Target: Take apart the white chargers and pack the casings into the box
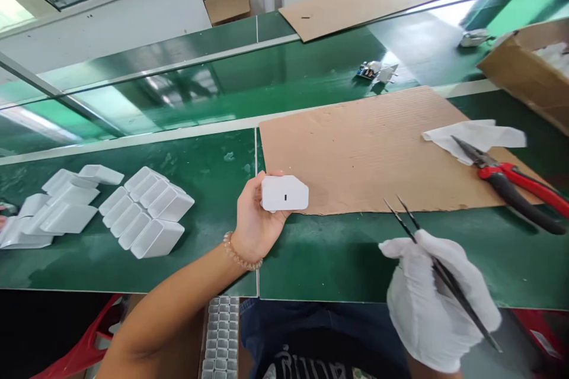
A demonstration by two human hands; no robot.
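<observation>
My bare left hand (260,216), a beaded bracelet on its wrist, is closed around a white plastic housing (296,192). The housing's flat face, with a small dark slot, is turned up toward me. Lower right, my right hand (438,302) wears a white glove and grips dark metal tweezers (444,278). The tweezers' tips point away from me, slightly apart with nothing between them. Beyond both hands lies a brown cardboard sheet (347,148) on the green table.
White open housings (146,210) stand grouped at left, with more white housings (66,207) farther left. Red-handled pliers (511,177) rest by a white cloth (466,133) at right. A small circuit board (368,70) lies behind, and a cardboard box (528,65) stands far right.
</observation>
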